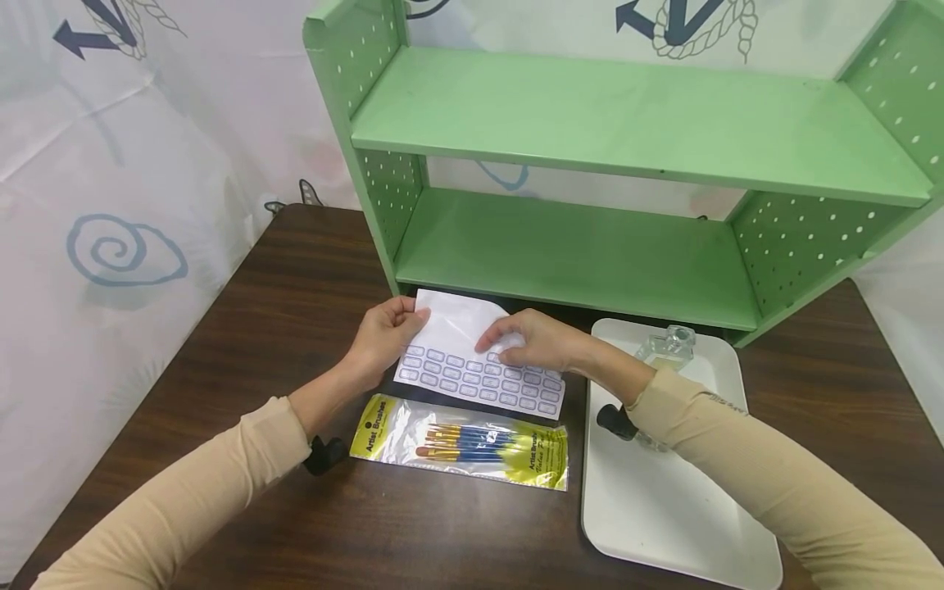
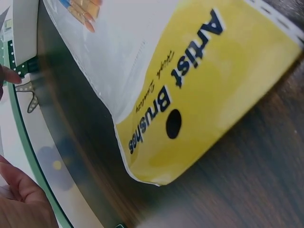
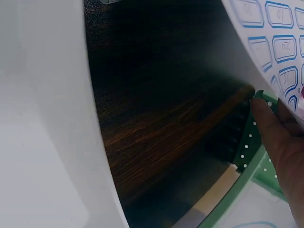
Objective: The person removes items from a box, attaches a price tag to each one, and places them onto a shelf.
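Observation:
My left hand (image 1: 387,336) pinches the left edge of a white sheet of labels (image 1: 479,385), with the thumb on top. Rows of small blue-framed labels fill its lower part, and its upper part is blank. My right hand (image 1: 542,340) bends its thumb and index finger onto the sheet near the top label row; whether one label is lifted there cannot be made out. In the right wrist view handwritten marks show on the label sheet (image 3: 284,47), which curves beside the fingers. A packet of artist brushes (image 1: 460,442) lies flat just below the sheet.
Behind the hands stands a green two-tier shelf (image 1: 575,254) on the dark wooden table (image 1: 295,270). A white tray (image 1: 678,516) lies at the right under my right forearm, with a clear glass bottle (image 1: 667,348) on it.

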Demonstrator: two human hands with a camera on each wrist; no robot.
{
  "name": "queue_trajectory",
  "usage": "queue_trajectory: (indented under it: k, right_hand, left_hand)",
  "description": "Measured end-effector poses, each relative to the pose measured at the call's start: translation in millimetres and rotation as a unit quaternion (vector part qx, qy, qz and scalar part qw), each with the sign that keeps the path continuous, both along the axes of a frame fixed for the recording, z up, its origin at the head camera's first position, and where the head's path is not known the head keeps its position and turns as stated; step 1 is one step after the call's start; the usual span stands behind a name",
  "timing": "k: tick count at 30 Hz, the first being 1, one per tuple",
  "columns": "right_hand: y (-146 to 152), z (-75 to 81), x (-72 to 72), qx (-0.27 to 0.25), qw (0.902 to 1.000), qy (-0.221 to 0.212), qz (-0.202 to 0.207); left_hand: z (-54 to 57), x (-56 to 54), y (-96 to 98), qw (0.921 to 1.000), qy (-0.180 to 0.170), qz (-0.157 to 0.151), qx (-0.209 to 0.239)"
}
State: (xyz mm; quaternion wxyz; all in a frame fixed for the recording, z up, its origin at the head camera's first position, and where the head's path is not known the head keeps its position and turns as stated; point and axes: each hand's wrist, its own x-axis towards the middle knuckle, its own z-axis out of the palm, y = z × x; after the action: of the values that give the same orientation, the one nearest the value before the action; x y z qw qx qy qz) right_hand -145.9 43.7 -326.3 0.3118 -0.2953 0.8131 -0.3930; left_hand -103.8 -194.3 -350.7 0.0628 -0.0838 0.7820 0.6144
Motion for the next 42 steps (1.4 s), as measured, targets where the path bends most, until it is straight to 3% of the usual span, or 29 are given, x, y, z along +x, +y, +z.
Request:
queue_trajectory:
  k: [13,23,42]
  right_hand:
    - [1.6,-2.3,1.6,0.003,0.9995,0.033,0.003]
    - [6.7,-3.2,-0.6,0.001,0.9997,0.006,0.024]
    - [6.8,-8.2,-4.2,-0.013,0.9997,-0.016,0.010]
  left_hand:
    - [-1.0,-0.3,1.5,0.9998,-0.004,-0.003,0.019]
    - [-0.7,0.1,1.9,0.9996,-0.004,0.000,0.027]
    - [-3.8,-0.1,2.7,0.9995,0.002,-0.007,0.030]
